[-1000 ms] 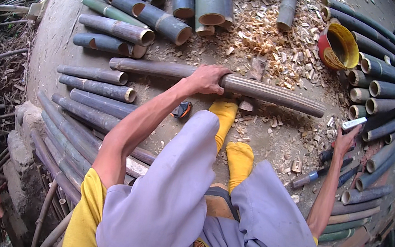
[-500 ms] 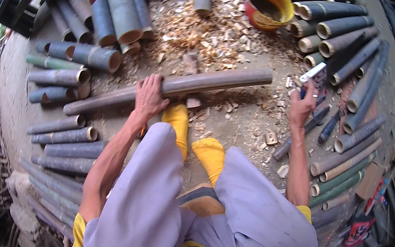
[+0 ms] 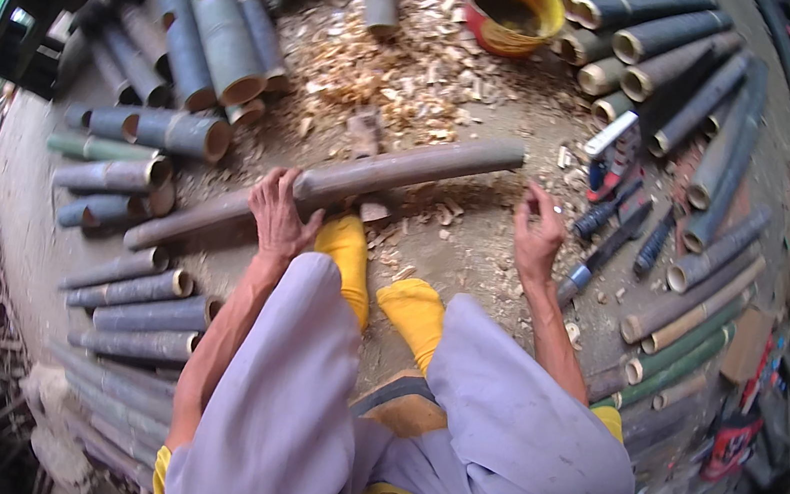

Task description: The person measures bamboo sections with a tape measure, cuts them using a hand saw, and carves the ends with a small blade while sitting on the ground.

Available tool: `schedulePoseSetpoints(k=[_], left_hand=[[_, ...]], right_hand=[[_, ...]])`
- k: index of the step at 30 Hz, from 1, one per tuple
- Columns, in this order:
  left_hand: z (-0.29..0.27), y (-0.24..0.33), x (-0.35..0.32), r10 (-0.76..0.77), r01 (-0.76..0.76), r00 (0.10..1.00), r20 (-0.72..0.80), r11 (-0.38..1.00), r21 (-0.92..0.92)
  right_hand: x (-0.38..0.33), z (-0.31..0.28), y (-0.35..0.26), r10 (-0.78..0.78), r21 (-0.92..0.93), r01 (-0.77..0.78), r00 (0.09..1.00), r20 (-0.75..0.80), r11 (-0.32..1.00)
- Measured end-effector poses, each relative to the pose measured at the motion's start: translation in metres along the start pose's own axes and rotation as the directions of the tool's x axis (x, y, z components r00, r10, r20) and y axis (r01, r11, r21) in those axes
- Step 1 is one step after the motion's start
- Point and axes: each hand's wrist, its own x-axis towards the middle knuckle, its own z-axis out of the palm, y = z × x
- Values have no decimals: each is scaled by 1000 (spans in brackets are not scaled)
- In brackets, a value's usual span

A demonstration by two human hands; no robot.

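Note:
A long grey-brown bamboo pole lies slantwise in front of me, its right end farther away. My left hand rests on its middle with the fingers curled over it. Under the pole a small wooden block sticks out, close to my yellow-socked foot. My right hand hovers right of the pole's far end, fingers bent and apart, with nothing visible in it. Beside that hand lie a tool with a white edge and red-blue handle, a dark-bladed knife and a dark-handled tool.
Cut bamboo tubes lie at the far left, with more tubes down the left side. Another stack of tubes fills the right. A yellow-and-red bucket stands among wood shavings at the back.
My right hand has drawn left, away from the white-edged tool, which stays on the ground. My left hand remains on the pole. The whole view has shifted slightly.

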Motion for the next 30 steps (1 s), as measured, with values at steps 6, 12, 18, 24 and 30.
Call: schedulePoseSetpoints(k=[6,12,18,24,30], left_hand=[[-8,-53,-132,-374,353,911,175,925,143],[-23,-27,-85,-320,417,873,367,881,-222],[-20,55,7,105,332,789,606,757,-563],[-28,105,34,164,429,605,779,758,-492],[-23,82,18,265,170,684,680,848,-502]], right_hand=[[-24,-1,-6,98,93,-101,995,30,991],[-36,5,-25,150,269,-234,942,301,934],[-41,40,-70,-39,447,-312,783,621,838],[-35,38,-73,47,447,-497,706,707,743],[-40,39,-52,-101,468,-705,496,862,532]])
